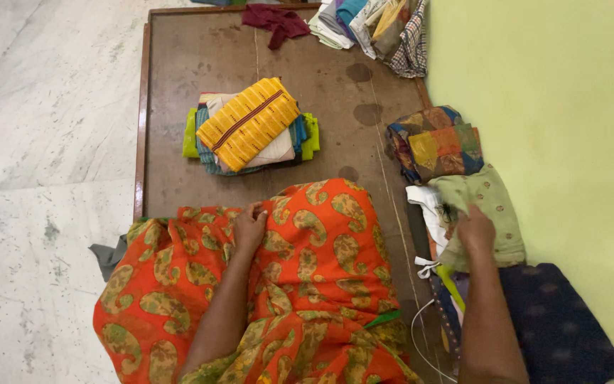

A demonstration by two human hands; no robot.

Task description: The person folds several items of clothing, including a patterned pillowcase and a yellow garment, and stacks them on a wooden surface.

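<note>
My left hand [249, 227] rests with curled fingers on the orange paisley cloth [307, 256] that covers my lap. My right hand [475, 229] reaches to the right and grips a pale green embroidered garment [495, 203] lying on top of a heap of clothes beside the green wall. A neat stack of folded clothes [250, 128], topped by a yellow patterned piece, sits on the brown wooden board [179, 64] in front of me.
A folded multicoloured patchwork cloth [435, 146] lies right of the stack. A maroon cloth [277, 21] and a pile of mixed garments [378, 25] sit at the board's far end. A dark blue cloth [556, 320] lies near my right arm. Marble floor [44, 142] is on the left.
</note>
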